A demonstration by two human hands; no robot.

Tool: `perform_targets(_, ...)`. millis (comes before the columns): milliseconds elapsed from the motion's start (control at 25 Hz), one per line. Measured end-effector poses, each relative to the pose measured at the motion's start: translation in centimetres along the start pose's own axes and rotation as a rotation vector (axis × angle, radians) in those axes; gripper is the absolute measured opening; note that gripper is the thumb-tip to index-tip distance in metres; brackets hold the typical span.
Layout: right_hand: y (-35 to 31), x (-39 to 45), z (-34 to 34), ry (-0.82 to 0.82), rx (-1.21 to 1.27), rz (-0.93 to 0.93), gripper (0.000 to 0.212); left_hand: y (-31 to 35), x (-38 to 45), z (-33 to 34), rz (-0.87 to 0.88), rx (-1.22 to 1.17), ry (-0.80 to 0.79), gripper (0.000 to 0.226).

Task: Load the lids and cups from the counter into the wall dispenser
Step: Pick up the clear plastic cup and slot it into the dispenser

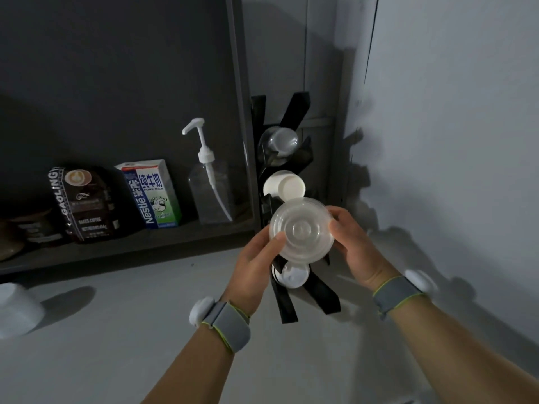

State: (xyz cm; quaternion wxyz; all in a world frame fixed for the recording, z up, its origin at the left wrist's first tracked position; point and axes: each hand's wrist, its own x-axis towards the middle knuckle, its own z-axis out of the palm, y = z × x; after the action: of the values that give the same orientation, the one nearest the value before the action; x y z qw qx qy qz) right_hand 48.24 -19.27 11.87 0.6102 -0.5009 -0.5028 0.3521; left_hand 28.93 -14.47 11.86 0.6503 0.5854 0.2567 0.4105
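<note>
Clear plastic lids (pixel 302 230), a nested stack by the look of it, round face turned toward the camera, held up right in front of the black wall dispenser (pixel 294 112). Both hands are on it: the left hand (pixel 256 258) pinches the lower-left rim with the thumb across the face, fingers curled behind; the right hand (pixel 354 243) cups the right edge, thumb on the rim. Both are partly closed around the stack, neither one free.

Now the relation that matters: the stack sits directly over the dispenser's third slot, hiding it, so I cannot tell whether it is touching the holder or just short of it. Its axis points away from the person, into the wall, which looks like the way it has to slide in. My guess is that the hands are seating it, with the right hand nearer the wall side.

Above it, white lids (pixel 287 186) fill a slot, and higher up sits a clear cup (pixel 278 141). Below, a white sip lid (pixel 293 275) peeks out under the stack.

Further out on the shelf: pump bottle (pixel 208 185), Nestle milk carton (pixel 151 193), coffee bag (pixel 84 202). At the far left of the counter (pixel 131 316), a white cup (pixel 14 310) waits.
</note>
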Motion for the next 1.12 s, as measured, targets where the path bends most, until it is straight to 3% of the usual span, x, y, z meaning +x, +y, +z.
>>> perform_targets(400, 4.3, 4.3, -2.6, -0.157, 0.018, 0.192, 0.062, -3.3, 5.1, -1.6, -0.181, 0.099, 0.028, 0.054)
perform_targets(560, 5.3, 7.2, -2.9, -0.139, -0.12, 0.39, 0.02, -5.5, 8.7, -3.3, -0.307, 0.12, 0.075, 0.079)
perform_targets(600, 5.4, 8.0, -2.9, -0.13, -0.273, 0.428, 0.02, -6.0, 9.4, -3.5, -0.338, 0.139, 0.111, 0.079)
perform_targets(680, 5.1, 9.0, -2.6, -0.154, -0.548, 0.496, 0.042, -6.8, 10.3, -3.8, -0.374, 0.185, 0.168, 0.07)
perform_targets(880, 4.7, 9.6, -2.0, -0.155, -0.646, 0.522, 0.052, -7.6, 10.8, -4.2, -0.368, 0.278, 0.16, 0.088)
perform_targets(1120, 3.4, 8.3, -1.4, -0.128, -0.737, 0.538, 0.046, -4.5, 8.9, -4.0, -0.369, 0.353, 0.109, 0.041)
